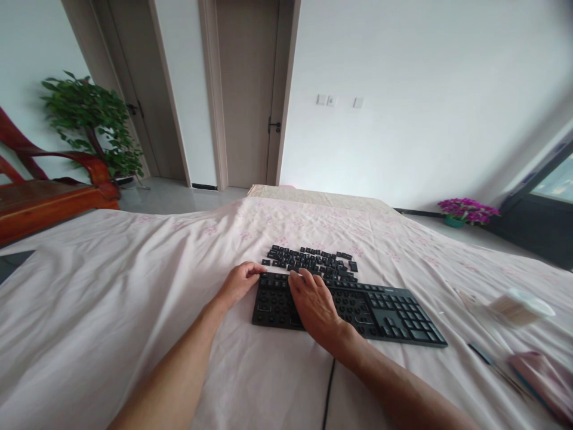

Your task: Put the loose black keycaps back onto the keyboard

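A black keyboard lies across the cloth, with many keycaps off its left and middle part. The number pad and the top row carry their keys. At its upper left corner, my left hand has thumb and forefinger drawn together on the edge. My right hand rests over the board with fingers stretched toward the top row, covering part of the bare key posts. Just beyond the far edge lie the loose black keycaps, spread in rough rows. I see no keycap in either hand.
A pale floral cloth covers the surface, wrinkled in places. To the right are a clear tub of cotton swabs, a thin dark tool and a pinkish folded item. The keyboard's cable runs toward me.
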Demonstrator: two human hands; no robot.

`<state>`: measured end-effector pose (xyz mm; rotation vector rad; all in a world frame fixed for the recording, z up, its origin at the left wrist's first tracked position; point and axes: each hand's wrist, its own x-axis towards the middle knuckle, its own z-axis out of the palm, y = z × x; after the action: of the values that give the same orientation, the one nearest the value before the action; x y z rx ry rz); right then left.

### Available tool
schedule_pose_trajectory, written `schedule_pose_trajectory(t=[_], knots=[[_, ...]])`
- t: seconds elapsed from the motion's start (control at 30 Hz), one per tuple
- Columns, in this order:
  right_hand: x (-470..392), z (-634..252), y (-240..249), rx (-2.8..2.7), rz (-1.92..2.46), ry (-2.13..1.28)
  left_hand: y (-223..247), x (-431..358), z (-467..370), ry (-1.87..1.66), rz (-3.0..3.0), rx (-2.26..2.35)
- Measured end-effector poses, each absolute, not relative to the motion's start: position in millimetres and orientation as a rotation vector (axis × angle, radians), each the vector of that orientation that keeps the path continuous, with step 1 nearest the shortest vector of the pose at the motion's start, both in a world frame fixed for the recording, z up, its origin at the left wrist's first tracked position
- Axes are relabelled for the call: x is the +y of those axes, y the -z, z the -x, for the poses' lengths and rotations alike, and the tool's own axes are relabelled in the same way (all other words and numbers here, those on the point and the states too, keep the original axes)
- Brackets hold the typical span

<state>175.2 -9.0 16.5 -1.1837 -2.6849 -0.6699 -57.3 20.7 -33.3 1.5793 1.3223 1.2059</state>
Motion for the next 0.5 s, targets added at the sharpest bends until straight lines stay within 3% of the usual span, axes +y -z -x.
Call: schedule_pose_trajectory(t=[0.23,0.5], knots=[[-9,-171,-8,-2.716,1.211,0.565,34,22,56,-1.214,-1.575,1.317],[41,-196,-32,-2.630,1.197,0.028,24,18,53,-1.199,-1.548,1.334]])
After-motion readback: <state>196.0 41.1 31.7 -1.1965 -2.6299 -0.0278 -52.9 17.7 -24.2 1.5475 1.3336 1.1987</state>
